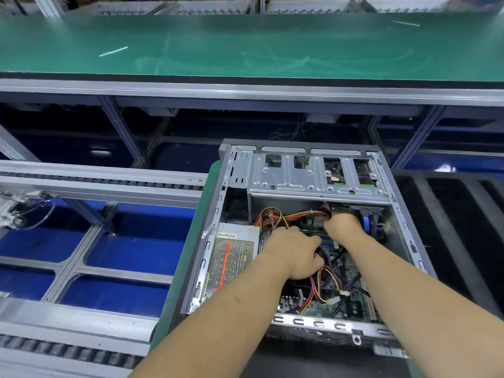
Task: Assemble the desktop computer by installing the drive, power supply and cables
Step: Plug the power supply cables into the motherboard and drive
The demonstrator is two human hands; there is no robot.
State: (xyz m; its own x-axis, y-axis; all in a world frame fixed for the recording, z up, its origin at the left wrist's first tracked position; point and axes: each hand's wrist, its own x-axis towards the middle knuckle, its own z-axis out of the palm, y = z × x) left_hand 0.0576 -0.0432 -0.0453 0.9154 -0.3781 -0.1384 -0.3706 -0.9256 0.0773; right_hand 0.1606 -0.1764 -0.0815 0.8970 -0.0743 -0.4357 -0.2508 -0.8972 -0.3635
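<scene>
Reaching into the open computer case (308,170) at lower right of frame, the left hand (296,252) curls down among coloured cables (283,215); the right hand (342,225) grips a connector beside the drive cage; the power supply (233,255) sits left.

A green-topped workbench (245,45) spans the top of the frame, edged by an aluminium rail (245,90). Roller conveyor tracks (103,182) cross the left side over blue flooring (141,241). Black slotted foam tray (458,214) lies at right.
</scene>
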